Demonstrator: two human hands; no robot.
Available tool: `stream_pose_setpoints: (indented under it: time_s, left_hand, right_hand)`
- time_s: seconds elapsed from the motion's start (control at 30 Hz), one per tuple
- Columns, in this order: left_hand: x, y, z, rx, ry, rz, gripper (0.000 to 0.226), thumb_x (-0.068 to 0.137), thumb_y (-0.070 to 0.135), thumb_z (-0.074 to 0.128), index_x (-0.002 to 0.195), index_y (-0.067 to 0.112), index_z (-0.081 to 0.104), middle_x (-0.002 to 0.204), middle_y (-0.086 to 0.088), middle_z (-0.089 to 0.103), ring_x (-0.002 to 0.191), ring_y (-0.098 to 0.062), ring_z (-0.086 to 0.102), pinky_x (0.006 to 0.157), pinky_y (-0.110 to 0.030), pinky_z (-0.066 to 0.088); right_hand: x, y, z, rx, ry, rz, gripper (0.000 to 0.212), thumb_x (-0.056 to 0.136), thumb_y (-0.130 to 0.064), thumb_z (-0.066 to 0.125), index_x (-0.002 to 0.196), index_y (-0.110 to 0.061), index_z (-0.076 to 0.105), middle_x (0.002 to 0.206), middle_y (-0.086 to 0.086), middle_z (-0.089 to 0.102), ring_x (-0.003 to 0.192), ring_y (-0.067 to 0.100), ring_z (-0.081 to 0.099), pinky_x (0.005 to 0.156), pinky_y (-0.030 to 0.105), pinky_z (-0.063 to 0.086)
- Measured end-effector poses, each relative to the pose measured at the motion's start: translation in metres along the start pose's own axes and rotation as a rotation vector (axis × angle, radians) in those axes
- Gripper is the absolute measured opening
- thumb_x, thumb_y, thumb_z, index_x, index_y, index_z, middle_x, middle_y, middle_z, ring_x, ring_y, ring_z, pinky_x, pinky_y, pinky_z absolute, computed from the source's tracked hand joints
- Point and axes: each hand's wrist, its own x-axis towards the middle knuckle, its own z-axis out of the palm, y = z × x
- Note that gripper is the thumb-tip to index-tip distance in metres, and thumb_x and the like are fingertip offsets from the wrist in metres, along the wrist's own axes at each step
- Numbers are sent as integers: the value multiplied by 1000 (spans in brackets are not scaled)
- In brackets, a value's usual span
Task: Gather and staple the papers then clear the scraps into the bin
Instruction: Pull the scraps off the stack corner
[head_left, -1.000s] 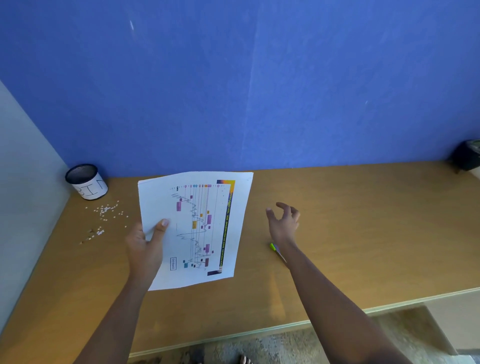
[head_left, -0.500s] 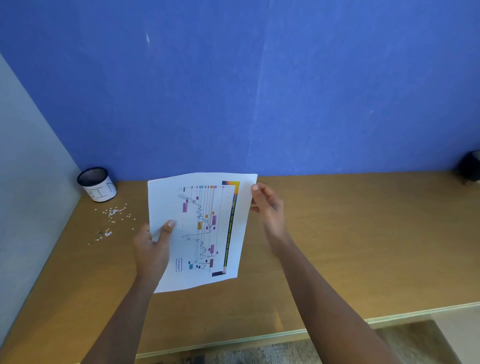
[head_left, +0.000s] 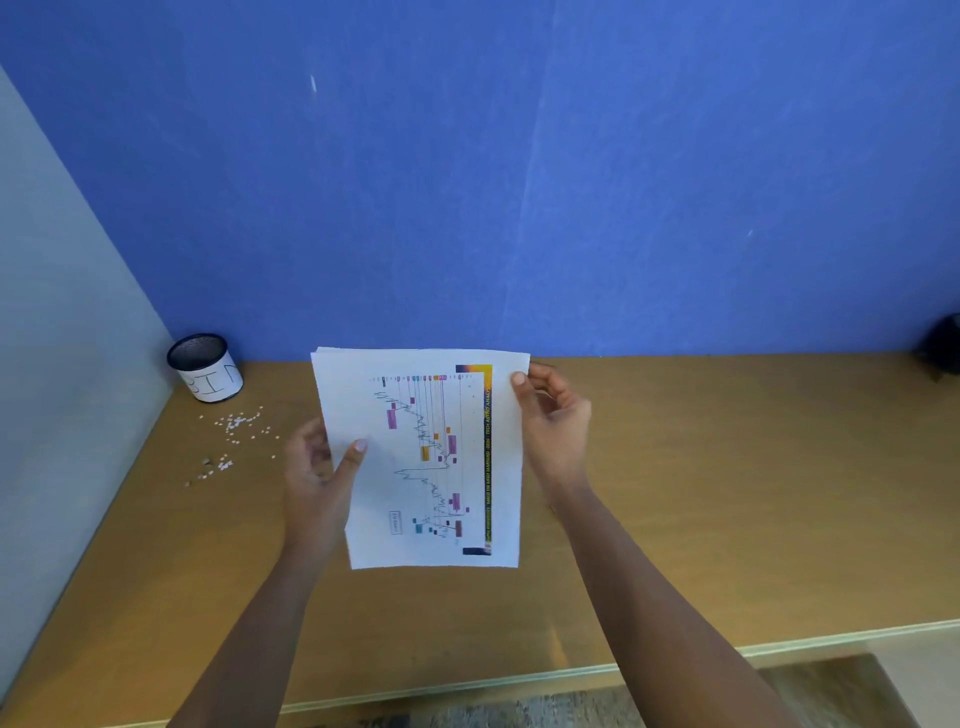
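I hold a stack of white papers (head_left: 363, 410) with a coloured chart on the top sheet, lifted above the wooden desk (head_left: 727, 493). My left hand (head_left: 319, 478) grips the stack's left edge, thumb on the front. At the upper right corner my right hand (head_left: 553, 426) pinches the sheets with thumb and fingers. Small white paper scraps (head_left: 236, 434) lie scattered on the desk at the left. Behind them stands a round cup marked BIN (head_left: 205, 368) in the back left corner. No stapler is in view.
A blue wall (head_left: 519, 182) backs the desk and a grey panel (head_left: 57, 364) closes its left side. A dark object (head_left: 943, 345) sits at the far right edge. The desk's front edge (head_left: 779, 644) runs below my arms.
My right hand left the desk, where a green pen lay, and took the papers' upper right corner. The stack now stands straighter, and the pen is hidden.
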Motion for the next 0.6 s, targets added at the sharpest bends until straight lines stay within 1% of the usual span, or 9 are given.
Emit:
stream_pose_setpoints:
  time_s: [0.03, 0.1, 0.17, 0.23, 0.27, 0.33, 0.43, 0.5, 0.6]
  left_hand:
    - [2, 1, 1, 14, 74, 17, 52, 81, 13, 76, 117, 18, 39, 119, -2, 49, 106, -15, 49, 91, -34, 44]
    - [5, 2, 3, 5, 218, -27, 63, 75, 13, 81, 110, 16, 28, 116, -5, 32, 106, -18, 40, 100, -46, 40]
    - [5, 13, 6, -1, 244, -124, 60, 75, 18, 82, 106, 16, 30, 112, -5, 32, 102, -20, 41, 95, -46, 43]
    - [-1, 35, 10, 14, 59, -173, 45, 80, 23, 77, 108, 19, 42, 108, 0, 46, 91, -12, 51, 77, -27, 47]
    - [-5, 50, 12, 8, -83, -177, 33, 83, 23, 74, 106, 18, 50, 103, 3, 54, 83, -4, 56, 70, -18, 45]
    - [-11, 78, 13, -15, -336, -143, 13, 88, 23, 67, 100, 16, 65, 95, 5, 67, 72, 7, 59, 64, -11, 44]
    - [-17, 109, 15, -36, -520, -102, 23, 93, 36, 57, 101, 22, 72, 96, 6, 74, 79, 0, 64, 72, -17, 46]
    - [-18, 120, 18, -23, -537, -95, 34, 92, 47, 50, 101, 24, 73, 97, 6, 75, 83, -4, 65, 78, -25, 45]
    - [-21, 131, 21, -34, -534, -110, 49, 85, 59, 45, 100, 22, 73, 95, 4, 75, 83, -7, 66, 83, -30, 46]
  right_hand:
    - [-1, 0, 0, -32, 12, -23, 12, 94, -17, 62, 100, -13, 71, 85, 3, 75, 75, 18, 71, 63, 33, 57]
    - [-2, 0, 0, -128, 38, -125, 13, 94, -18, 61, 99, -14, 72, 83, -1, 75, 74, 19, 71, 62, 32, 57]
    - [-5, -3, 2, -223, 66, -295, 12, 94, -14, 61, 99, -13, 72, 83, -5, 73, 70, 8, 68, 58, 19, 51]
    - [-9, -7, 4, -299, 88, -463, 13, 93, -7, 62, 99, -8, 73, 85, -5, 71, 72, 0, 64, 58, 9, 44]
    - [-10, -8, 5, -325, 96, -530, 13, 92, -4, 62, 98, -6, 73, 87, -4, 71, 74, 0, 63, 58, 9, 45]
    - [-13, -9, 7, -354, 103, -637, 15, 89, 1, 63, 98, -4, 73, 88, 0, 72, 76, 4, 65, 59, 16, 51]
    - [-15, -10, 10, -400, 116, -786, 20, 87, 9, 62, 96, -3, 74, 88, 4, 73, 77, 11, 68, 61, 26, 55]
    - [-16, -11, 12, -410, 113, -889, 22, 88, 10, 59, 95, -3, 75, 91, 6, 74, 80, 13, 70, 62, 29, 56]
    - [-20, -10, 12, -487, 92, -1021, 25, 95, 2, 52, 98, -5, 76, 93, 6, 74, 84, 11, 71, 55, 26, 55]
